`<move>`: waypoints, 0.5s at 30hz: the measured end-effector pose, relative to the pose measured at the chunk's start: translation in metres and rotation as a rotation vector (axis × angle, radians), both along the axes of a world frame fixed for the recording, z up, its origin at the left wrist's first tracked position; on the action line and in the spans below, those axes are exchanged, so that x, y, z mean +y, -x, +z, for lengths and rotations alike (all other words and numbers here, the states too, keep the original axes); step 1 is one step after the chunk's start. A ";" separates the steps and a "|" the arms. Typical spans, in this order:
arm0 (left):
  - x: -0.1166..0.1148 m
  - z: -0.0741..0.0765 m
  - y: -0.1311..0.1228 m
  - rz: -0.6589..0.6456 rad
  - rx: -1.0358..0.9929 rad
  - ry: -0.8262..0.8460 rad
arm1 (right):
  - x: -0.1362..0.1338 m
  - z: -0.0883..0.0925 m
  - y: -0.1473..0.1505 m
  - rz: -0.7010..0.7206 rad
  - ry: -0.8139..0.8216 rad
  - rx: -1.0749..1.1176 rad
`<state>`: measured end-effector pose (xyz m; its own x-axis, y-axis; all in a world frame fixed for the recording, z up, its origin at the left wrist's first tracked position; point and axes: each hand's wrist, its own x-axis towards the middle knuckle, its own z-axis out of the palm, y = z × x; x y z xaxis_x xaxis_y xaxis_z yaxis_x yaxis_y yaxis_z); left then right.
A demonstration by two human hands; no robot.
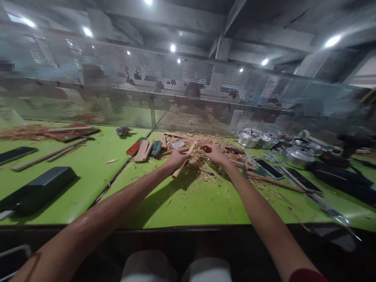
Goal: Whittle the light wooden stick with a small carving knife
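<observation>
My left hand (178, 157) is closed around a pale wooden stick (178, 172), which slants up and away from me above the green table. Just to its right, my right hand (216, 153) is near the stick's far end with its fingers curled in. A small brown shape shows at those fingertips, too small to name. Curled wood shavings (202, 172) lie heaped beneath and behind both hands. Left of the stick are small wooden blocks (142, 150), a red packet (134, 147) and a crumpled blue-green piece (156, 148).
A mesh screen (188, 105) runs along the table's back. At right lie phones (268, 168), a long wooden rod (273, 180), metal pots (298, 156) and a black bag (342, 176). At left are a dark box (41, 188), a phone (17, 154) and sticks (49, 154).
</observation>
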<state>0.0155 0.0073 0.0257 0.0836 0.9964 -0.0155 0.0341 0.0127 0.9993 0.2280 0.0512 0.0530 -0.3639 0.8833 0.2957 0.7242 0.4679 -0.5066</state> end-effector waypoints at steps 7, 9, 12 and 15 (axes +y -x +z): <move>-0.005 -0.018 -0.013 0.036 -0.057 -0.031 | -0.008 -0.016 0.007 -0.314 -0.019 -0.350; -0.011 -0.015 -0.014 0.026 -0.074 -0.060 | -0.012 -0.014 0.011 -0.331 -0.033 -0.404; -0.019 -0.009 -0.015 0.018 -0.067 -0.099 | -0.019 -0.010 0.018 -0.353 -0.014 -0.450; -0.025 -0.009 -0.018 -0.006 -0.003 -0.126 | -0.025 -0.010 0.024 -0.340 0.021 -0.465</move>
